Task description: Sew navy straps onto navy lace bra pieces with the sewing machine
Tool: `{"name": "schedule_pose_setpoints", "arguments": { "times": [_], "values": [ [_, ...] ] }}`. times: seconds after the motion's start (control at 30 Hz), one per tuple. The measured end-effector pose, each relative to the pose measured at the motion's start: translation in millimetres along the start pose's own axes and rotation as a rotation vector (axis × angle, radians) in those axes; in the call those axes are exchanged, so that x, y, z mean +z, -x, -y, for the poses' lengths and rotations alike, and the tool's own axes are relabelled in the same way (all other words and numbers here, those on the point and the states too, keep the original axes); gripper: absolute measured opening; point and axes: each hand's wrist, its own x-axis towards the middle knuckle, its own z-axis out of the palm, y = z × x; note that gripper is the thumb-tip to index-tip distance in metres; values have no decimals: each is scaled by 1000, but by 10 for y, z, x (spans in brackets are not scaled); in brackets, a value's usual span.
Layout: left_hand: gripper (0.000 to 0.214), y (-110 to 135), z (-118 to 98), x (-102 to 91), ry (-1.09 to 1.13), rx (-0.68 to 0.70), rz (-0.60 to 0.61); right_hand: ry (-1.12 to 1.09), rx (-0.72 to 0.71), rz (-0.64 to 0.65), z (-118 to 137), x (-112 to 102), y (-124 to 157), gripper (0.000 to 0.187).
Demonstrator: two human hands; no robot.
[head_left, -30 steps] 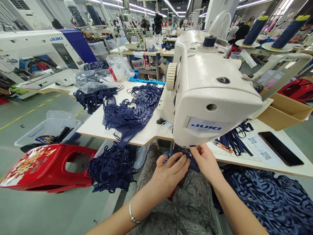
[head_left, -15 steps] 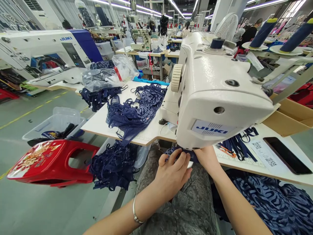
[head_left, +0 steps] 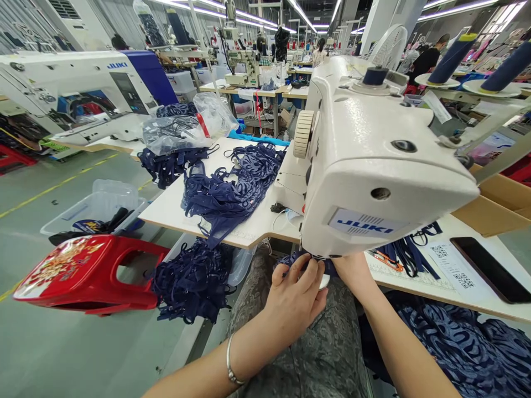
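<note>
My left hand (head_left: 295,298) rests at the front edge of the white sewing table (head_left: 174,210), fingers curled onto a navy blue fabric piece (head_left: 290,260) under the head of the white JUKI sewing machine (head_left: 373,166). My right hand (head_left: 352,272) reaches under the machine head beside it; its fingers are hidden by the machine. A pile of navy straps (head_left: 232,188) lies on the table left of the machine. More navy straps (head_left: 191,279) hang off the table edge by my knee.
A red plastic stool (head_left: 83,273) and a clear bin (head_left: 95,210) stand on the floor at left. A black phone (head_left: 489,268), a QR-code sheet (head_left: 450,262) and a cardboard box (head_left: 498,207) lie at right. Navy patterned fabric (head_left: 464,342) is heaped lower right. Other machines and people fill the background.
Both hands have slid forward under the machine head, pushing the navy piece in; my right fingers, visible a second ago, are now hidden. The view shifted slightly rightward.
</note>
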Motion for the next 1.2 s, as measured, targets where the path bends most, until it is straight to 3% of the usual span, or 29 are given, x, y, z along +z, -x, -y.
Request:
{"name": "schedule_pose_setpoints", "arguments": {
  "times": [0.97, 1.2],
  "values": [
    [34, 24, 5, 13, -2, -39, -43, 105, -71, -8, 26, 15, -16, 28],
    [34, -1, 11, -8, 17, -20, -16, 183, -192, -27, -64, 34, -64, 25]
  ]
}}
